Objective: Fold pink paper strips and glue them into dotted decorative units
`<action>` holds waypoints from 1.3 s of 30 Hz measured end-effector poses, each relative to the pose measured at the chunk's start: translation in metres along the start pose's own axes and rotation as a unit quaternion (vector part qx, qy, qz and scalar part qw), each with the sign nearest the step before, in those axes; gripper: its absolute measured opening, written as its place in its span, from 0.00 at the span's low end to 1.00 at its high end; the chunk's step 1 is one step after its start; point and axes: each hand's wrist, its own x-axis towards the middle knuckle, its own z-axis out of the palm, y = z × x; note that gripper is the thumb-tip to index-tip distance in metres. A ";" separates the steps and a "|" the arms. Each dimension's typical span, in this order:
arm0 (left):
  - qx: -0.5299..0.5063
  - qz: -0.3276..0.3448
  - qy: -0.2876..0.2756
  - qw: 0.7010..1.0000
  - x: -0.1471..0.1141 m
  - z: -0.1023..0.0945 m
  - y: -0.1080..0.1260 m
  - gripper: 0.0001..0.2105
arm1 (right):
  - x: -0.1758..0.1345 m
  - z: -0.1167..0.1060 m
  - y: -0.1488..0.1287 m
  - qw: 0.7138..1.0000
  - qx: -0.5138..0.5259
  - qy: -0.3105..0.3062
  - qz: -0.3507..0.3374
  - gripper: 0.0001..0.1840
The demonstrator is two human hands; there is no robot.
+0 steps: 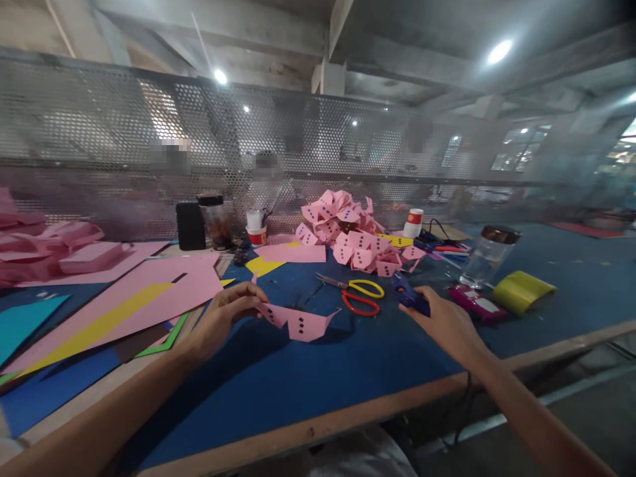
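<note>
My left hand [229, 310] pinches one end of a folded pink paper strip [309, 326] with black dots, and the strip stretches to the right just above the blue tabletop. Wrapped in my right hand [446, 323] is a small dark blue stapler [410, 294], tilted and apart from the strip. Scissors [362, 303] with one yellow and one red handle lie between the two hands, their blades pointing left. Behind them rises a heap of folded pink paper pieces [348, 228], also marked with dots.
Large pink sheets [163, 291] and coloured paper cover the left side, near stacked pink paper forms [84, 248]. At the back stand a jar of dark liquid [217, 225] and paper cups [257, 232]. A clear jar [489, 258], a magenta object [477, 305] and a curved yellow-green piece [524, 291] sit at right.
</note>
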 end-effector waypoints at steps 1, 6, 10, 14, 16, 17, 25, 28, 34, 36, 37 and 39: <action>0.002 -0.003 -0.001 1.000 0.000 0.000 0.000 0.04 | -0.002 0.001 0.003 1.000 -0.003 -0.008 0.008 0.23; 0.015 -0.021 0.008 1.000 0.002 -0.002 -0.002 0.06 | -0.008 0.000 0.016 0.998 -0.009 -0.042 0.043 0.24; 0.014 -0.030 0.003 0.999 0.003 -0.003 -0.004 0.07 | -0.009 0.001 0.023 0.996 -0.007 -0.064 0.058 0.23; 0.010 -0.038 0.018 0.999 0.005 -0.008 -0.010 0.10 | -0.009 0.004 0.022 0.997 -0.003 -0.063 0.046 0.23; 0.017 -0.044 0.033 0.998 0.006 -0.011 -0.013 0.10 | -0.008 0.005 0.020 0.997 -0.012 -0.065 0.035 0.22; 0.018 -0.050 0.025 0.998 0.007 -0.012 -0.015 0.11 | -0.007 0.005 0.020 0.997 -0.019 -0.069 0.034 0.22; 0.009 -0.061 0.029 0.998 0.007 -0.012 -0.016 0.11 | -0.002 0.005 0.016 0.995 -0.038 -0.081 0.035 0.20; 0.006 -0.062 0.015 0.998 0.006 -0.010 -0.014 0.08 | -0.001 0.005 0.017 0.995 -0.054 -0.084 0.021 0.20; -0.018 -0.056 0.012 0.998 0.003 -0.003 -0.006 0.08 | -0.006 -0.004 0.015 0.990 -0.127 -0.058 -0.017 0.23; -0.025 -0.057 0.020 0.998 0.003 -0.001 -0.003 0.08 | -0.007 -0.013 0.003 0.992 -0.121 -0.009 -0.028 0.22; -0.028 -0.059 0.025 0.998 0.002 0.000 -0.002 0.08 | -0.006 -0.018 -0.006 0.995 -0.092 0.008 -0.046 0.20; -0.035 -0.067 0.021 0.997 0.003 0.000 -0.002 0.08 | -0.004 -0.028 -0.032 0.995 0.016 0.014 -0.093 0.16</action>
